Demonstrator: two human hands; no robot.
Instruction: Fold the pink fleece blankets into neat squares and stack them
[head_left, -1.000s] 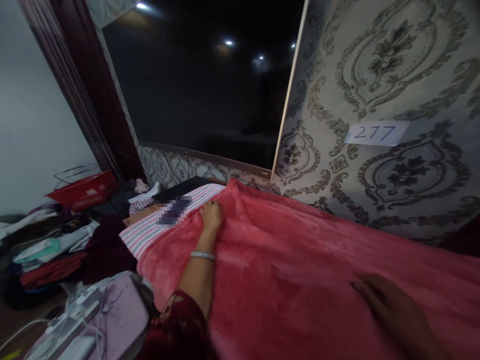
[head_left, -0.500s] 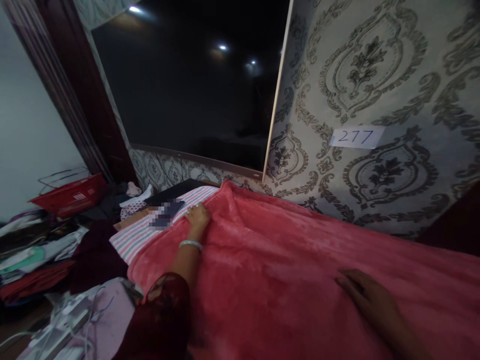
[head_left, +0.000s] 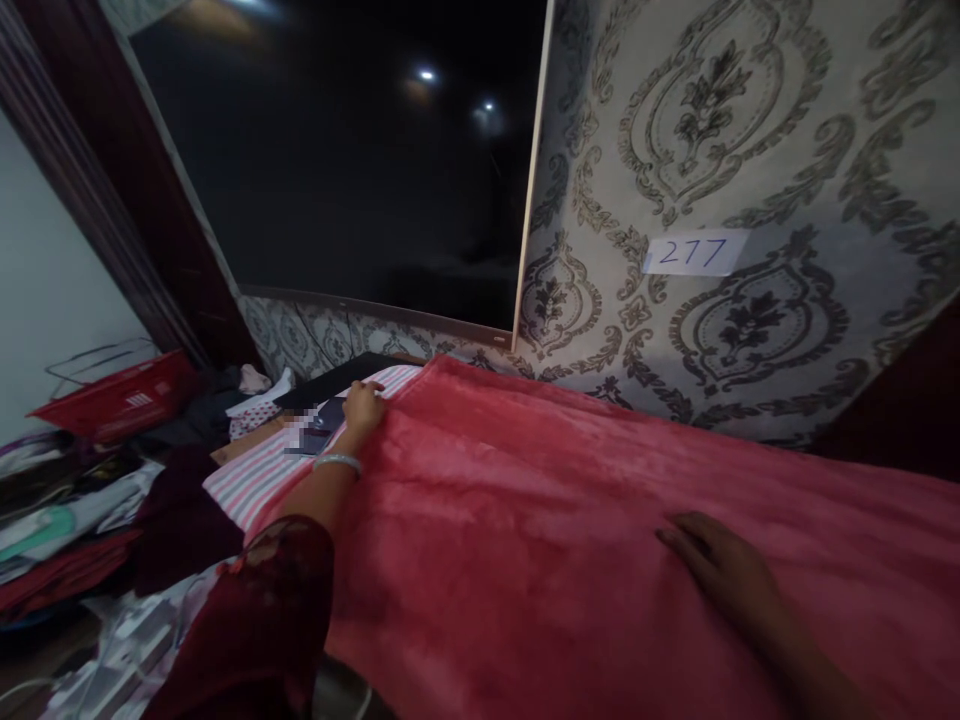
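Blanket, red fleece, centre frame: left hand pinches far edge; right hand flat, fingers spread. Best pulled evenly, smoothing outward.

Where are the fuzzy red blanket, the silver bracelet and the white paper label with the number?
Fuzzy red blanket (head_left: 540, 520): head view, on its flat middle.
Silver bracelet (head_left: 337, 462): head view, on the band at the left wrist.
White paper label (head_left: 694, 252): head view, on its centre, on the wallpaper.
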